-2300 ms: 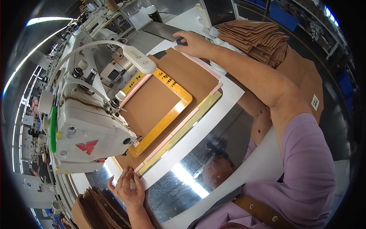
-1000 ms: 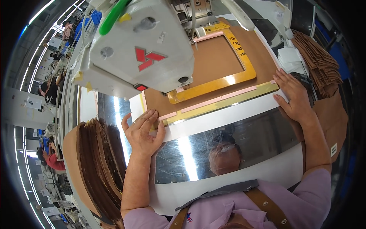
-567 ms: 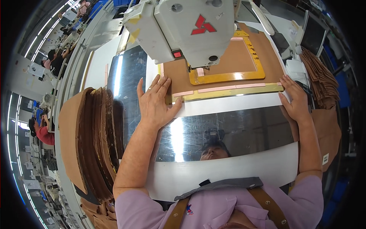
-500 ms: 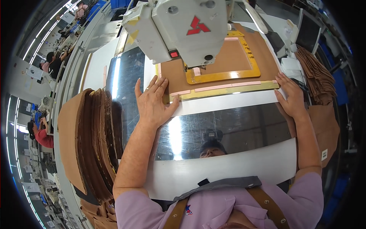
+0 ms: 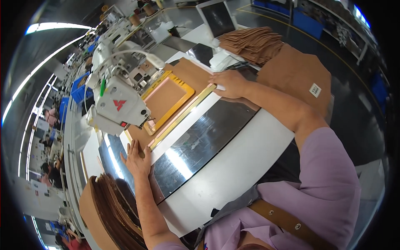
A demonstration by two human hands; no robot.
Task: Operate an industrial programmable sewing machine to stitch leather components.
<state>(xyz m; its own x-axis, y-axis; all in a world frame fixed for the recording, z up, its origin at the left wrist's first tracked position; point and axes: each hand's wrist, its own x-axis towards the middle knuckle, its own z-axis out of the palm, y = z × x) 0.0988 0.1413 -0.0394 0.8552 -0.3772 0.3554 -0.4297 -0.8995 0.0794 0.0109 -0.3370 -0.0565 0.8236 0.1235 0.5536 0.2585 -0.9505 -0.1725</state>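
Observation:
A flat brown panel (image 5: 193, 71) lies under the white sewing machine head (image 5: 121, 106). On the panel rests a yellow rectangular clamp frame (image 5: 177, 109). Along its near edge runs a yellow strip with pink tape (image 5: 175, 126). My left hand (image 5: 138, 159) lies flat at the near left corner, fingers spread, nothing held. At the strip's right end my right hand (image 5: 230, 84) rests on the corner, fingers stretched out and thumb apart; its fingertips are partly hard to see. A shiny metal plate (image 5: 212, 135) lies on this side of the strip.
A thick stack of brown pieces (image 5: 106, 208) stands by my left forearm. Beyond my right arm are a pile of brown pieces (image 5: 254, 43) and a large brown sheet (image 5: 296, 77) with a white label. A monitor (image 5: 216, 18) stands at the back. People work at far left.
My view has turned to the right and tilted, so the machine now appears further left. Both hands stay at the two ends of the strip.

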